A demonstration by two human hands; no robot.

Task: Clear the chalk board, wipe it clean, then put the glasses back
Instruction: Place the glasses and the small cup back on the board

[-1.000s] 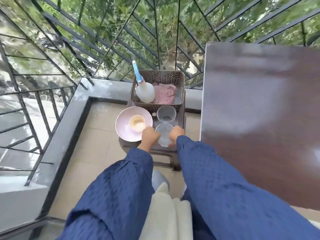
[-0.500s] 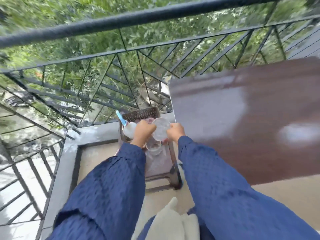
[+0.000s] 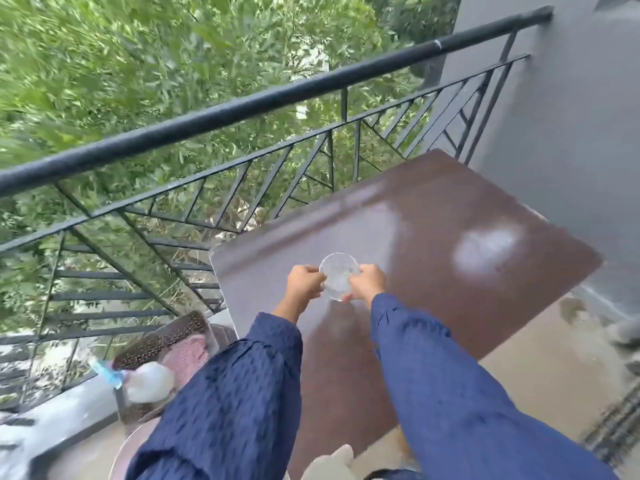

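A clear drinking glass point(image 3: 337, 276) is held over the dark brown board point(image 3: 433, 244), near its left part. My left hand point(image 3: 304, 282) grips the glass's left side and my right hand point(image 3: 367, 281) grips its right side. The board's surface is glossy with pale reflections and nothing else lies on it. I cannot tell whether the glass touches the board.
Low at the left a brown perforated basket point(image 3: 166, 332) holds a pink checked cloth point(image 3: 185, 355) and a white spray bottle point(image 3: 147, 381). A pink plate's rim point(image 3: 119, 455) shows at the bottom. A black railing point(image 3: 242, 105) runs behind; a grey wall point(image 3: 571, 116) stands right.
Both hands lifted the glass from the low stool and carried it right, up over the brown board. The view swung up and to the right.
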